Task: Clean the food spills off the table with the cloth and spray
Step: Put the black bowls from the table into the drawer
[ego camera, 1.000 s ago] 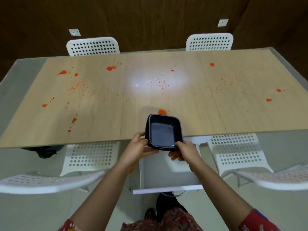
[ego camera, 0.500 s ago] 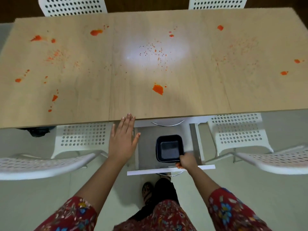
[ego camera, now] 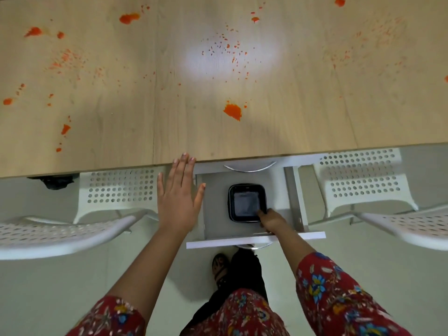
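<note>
**Tray going into the drawer, spills still on the tabletop**

The person's right hand (ego camera: pixel 271 220) reaches down into an open white drawer (ego camera: pixel 213 214) under the tabletop edge. Its fingers are closed on the near right corner of a black tray (ego camera: pixel 246 202), which lies flat on the drawer floor and looks empty. Holding it by one corner suits setting it down or nudging it into place, probably to get it out of the way before wiping.

The left hand (ego camera: pixel 178 204) is open and flat, fingers spread, holding nothing. It hovers just left of the drawer, fingertips at the tabletop edge. Whether it touches the edge cannot be told. It may be steadying the person as they lean over.

Beyond the hands, the wooden tabletop (ego camera: pixel 315 105) carries the orange food spills. One large blob (ego camera: pixel 232 111) sits near the front edge, just above the drawer. Fine specks (ego camera: pixel 225 48) scatter across the middle under a bright patch of reflected light. More blobs and streaks (ego camera: pixel 34 31) lie to the far left, and faint smears (ego camera: pixel 378 37) to the right. None looks wiped.

White perforated chairs (ego camera: pixel 121 187) stand either side of the drawer, tucked partly under the tabletop.

No cloth or spray is in view, so cleaning appears not yet begun.
</note>
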